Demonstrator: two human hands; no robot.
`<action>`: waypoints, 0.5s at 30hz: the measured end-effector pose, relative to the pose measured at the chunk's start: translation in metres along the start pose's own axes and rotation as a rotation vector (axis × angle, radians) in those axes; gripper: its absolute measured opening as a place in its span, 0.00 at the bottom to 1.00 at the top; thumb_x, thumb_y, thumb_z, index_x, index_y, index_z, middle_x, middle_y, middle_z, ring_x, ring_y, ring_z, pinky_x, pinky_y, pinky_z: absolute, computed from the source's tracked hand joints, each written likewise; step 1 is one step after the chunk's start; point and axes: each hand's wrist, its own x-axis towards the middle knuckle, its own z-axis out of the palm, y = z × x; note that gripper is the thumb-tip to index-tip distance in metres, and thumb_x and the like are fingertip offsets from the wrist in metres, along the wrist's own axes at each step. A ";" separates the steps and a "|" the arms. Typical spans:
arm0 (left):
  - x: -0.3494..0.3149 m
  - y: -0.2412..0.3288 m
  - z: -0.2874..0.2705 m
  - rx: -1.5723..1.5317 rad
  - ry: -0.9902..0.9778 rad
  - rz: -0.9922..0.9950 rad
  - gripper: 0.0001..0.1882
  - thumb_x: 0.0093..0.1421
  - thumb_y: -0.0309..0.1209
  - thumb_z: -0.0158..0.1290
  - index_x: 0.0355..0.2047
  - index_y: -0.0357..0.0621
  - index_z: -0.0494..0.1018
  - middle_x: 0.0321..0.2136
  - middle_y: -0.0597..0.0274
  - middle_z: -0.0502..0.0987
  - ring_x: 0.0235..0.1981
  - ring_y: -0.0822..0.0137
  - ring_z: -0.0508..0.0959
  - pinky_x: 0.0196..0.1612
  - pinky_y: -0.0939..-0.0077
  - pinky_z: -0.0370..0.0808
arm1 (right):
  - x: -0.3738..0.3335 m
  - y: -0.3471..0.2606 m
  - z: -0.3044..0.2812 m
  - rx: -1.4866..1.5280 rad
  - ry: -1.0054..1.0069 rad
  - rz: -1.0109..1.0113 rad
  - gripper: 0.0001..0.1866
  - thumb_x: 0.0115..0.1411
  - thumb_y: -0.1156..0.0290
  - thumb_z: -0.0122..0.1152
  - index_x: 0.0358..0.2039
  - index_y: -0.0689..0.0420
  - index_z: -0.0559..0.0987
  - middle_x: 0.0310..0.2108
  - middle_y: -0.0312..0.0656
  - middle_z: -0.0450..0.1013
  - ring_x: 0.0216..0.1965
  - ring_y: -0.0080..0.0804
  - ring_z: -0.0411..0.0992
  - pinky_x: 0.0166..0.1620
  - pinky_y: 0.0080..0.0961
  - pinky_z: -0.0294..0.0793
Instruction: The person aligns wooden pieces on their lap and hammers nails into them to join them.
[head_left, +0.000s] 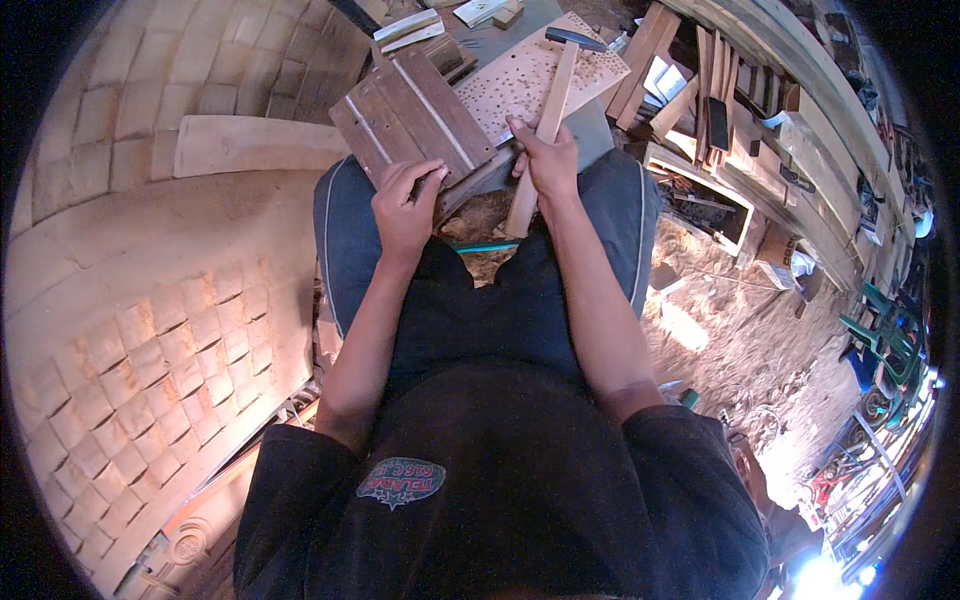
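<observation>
My right hand [550, 168] is wrapped round the wooden handle of a hammer [553, 105], whose dark metal head points away from me. Close to the near edge of a brown wooden panel [408, 118], my left hand [405, 208] is closed, with thumb and fingertips pinched together. What those fingers hold, if anything, is too small to make out. Two pale strips run across the panel, which lies tilted over my knees. Beyond it and partly under the hammer rests a light board [520, 82] dotted with many small dark marks or holes.
Wood offcuts [410, 30] lie beyond the panel. To the right are stacked planks [715, 85], a dark phone-like object [717, 123] and an open wooden box [708, 200] with things inside. A large carved wooden panel [170, 350] stands at my left. Sawdust covers the floor.
</observation>
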 end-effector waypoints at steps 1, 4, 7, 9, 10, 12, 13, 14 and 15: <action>0.000 0.000 0.000 0.001 -0.003 0.004 0.05 0.56 0.23 0.65 0.34 0.38 0.83 0.33 0.55 0.84 0.37 0.57 0.82 0.44 0.68 0.76 | 0.000 0.000 0.000 0.013 -0.005 -0.002 0.19 0.58 0.66 0.76 0.39 0.60 0.72 0.26 0.37 0.73 0.14 0.23 0.67 0.18 0.23 0.69; -0.001 0.000 0.000 0.010 -0.004 0.027 0.05 0.56 0.23 0.64 0.34 0.38 0.83 0.33 0.56 0.84 0.38 0.58 0.82 0.45 0.67 0.76 | 0.001 0.001 0.000 0.007 -0.011 -0.008 0.19 0.58 0.67 0.76 0.38 0.60 0.72 0.26 0.37 0.73 0.14 0.23 0.67 0.17 0.23 0.69; -0.003 0.000 0.003 0.113 -0.038 0.147 0.05 0.55 0.22 0.64 0.34 0.39 0.83 0.33 0.57 0.84 0.39 0.57 0.81 0.47 0.67 0.75 | 0.002 0.003 -0.002 0.018 -0.011 -0.016 0.18 0.58 0.67 0.76 0.38 0.60 0.73 0.27 0.37 0.74 0.14 0.23 0.67 0.17 0.23 0.69; -0.005 -0.001 0.003 0.109 -0.029 0.209 0.06 0.55 0.22 0.64 0.34 0.41 0.83 0.34 0.57 0.83 0.40 0.56 0.81 0.48 0.65 0.74 | 0.003 0.004 -0.002 0.036 -0.015 -0.030 0.18 0.57 0.68 0.75 0.37 0.60 0.73 0.27 0.38 0.74 0.14 0.23 0.67 0.17 0.23 0.69; -0.005 -0.001 0.004 0.109 -0.032 0.212 0.06 0.55 0.22 0.64 0.34 0.41 0.83 0.34 0.57 0.83 0.40 0.56 0.81 0.48 0.65 0.74 | 0.003 0.004 -0.002 0.051 -0.021 -0.042 0.18 0.57 0.68 0.75 0.37 0.60 0.73 0.27 0.38 0.74 0.14 0.23 0.68 0.17 0.23 0.69; -0.006 -0.004 0.004 0.160 -0.021 0.310 0.07 0.54 0.21 0.63 0.34 0.42 0.83 0.34 0.57 0.83 0.40 0.55 0.80 0.47 0.63 0.73 | 0.003 0.002 -0.001 0.045 -0.016 -0.023 0.18 0.58 0.68 0.75 0.37 0.60 0.72 0.27 0.39 0.74 0.14 0.23 0.68 0.17 0.23 0.69; -0.006 -0.005 0.004 0.159 -0.023 0.313 0.07 0.54 0.21 0.63 0.34 0.42 0.83 0.34 0.57 0.83 0.40 0.55 0.80 0.47 0.63 0.73 | 0.002 0.001 -0.001 0.036 -0.011 -0.003 0.18 0.58 0.68 0.75 0.37 0.60 0.72 0.27 0.39 0.75 0.14 0.23 0.68 0.17 0.24 0.69; -0.006 -0.005 0.004 0.170 -0.023 0.330 0.07 0.54 0.21 0.63 0.35 0.42 0.83 0.35 0.57 0.83 0.40 0.55 0.80 0.47 0.63 0.73 | 0.003 0.002 -0.001 0.039 -0.009 -0.006 0.18 0.58 0.68 0.75 0.37 0.60 0.72 0.27 0.39 0.75 0.14 0.23 0.68 0.17 0.24 0.69; -0.006 -0.006 0.005 0.181 -0.022 0.347 0.08 0.54 0.21 0.63 0.35 0.42 0.83 0.35 0.57 0.83 0.40 0.55 0.80 0.47 0.62 0.73 | 0.003 0.003 -0.001 0.044 -0.013 -0.019 0.18 0.58 0.68 0.75 0.37 0.60 0.72 0.27 0.39 0.75 0.14 0.23 0.68 0.17 0.24 0.69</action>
